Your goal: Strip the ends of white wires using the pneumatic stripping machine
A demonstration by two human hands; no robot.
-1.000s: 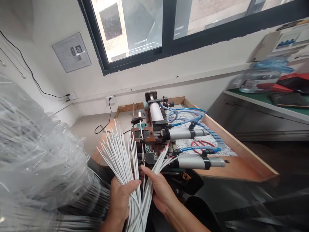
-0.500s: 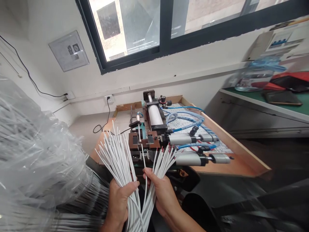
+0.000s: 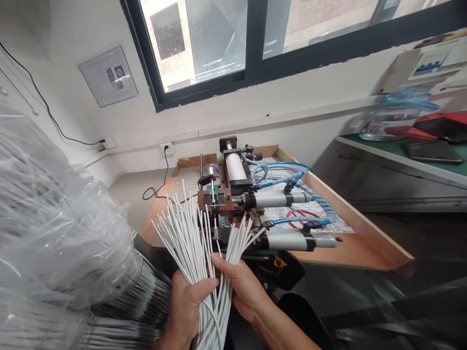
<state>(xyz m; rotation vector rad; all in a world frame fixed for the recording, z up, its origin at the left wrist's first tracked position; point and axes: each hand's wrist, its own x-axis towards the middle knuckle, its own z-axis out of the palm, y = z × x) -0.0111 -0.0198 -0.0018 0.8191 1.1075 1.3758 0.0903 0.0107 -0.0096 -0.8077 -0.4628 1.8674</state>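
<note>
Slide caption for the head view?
Left hand and right hand holding bunches of white wires in front of a machine.

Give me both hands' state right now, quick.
Left hand: closed, holding the larger white wire bundle.
Right hand: closed, holding the smaller white wire bundle, thumb at a single wire.

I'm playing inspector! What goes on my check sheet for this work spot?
Surface: wooden tray under the machine.
Job's things: larger wire bunch; smaller wire bunch, some tips reddish.
Clutter: plastic-wrapped bundles at picture left; clear jug on the green counter.
Hands: left hand grips the larger bunch; right hand grips the smaller.
Cables: black cord plugged into a socket; blue hoses at the machine.
Surroundings: window above; posted sheet left of it.
</note>
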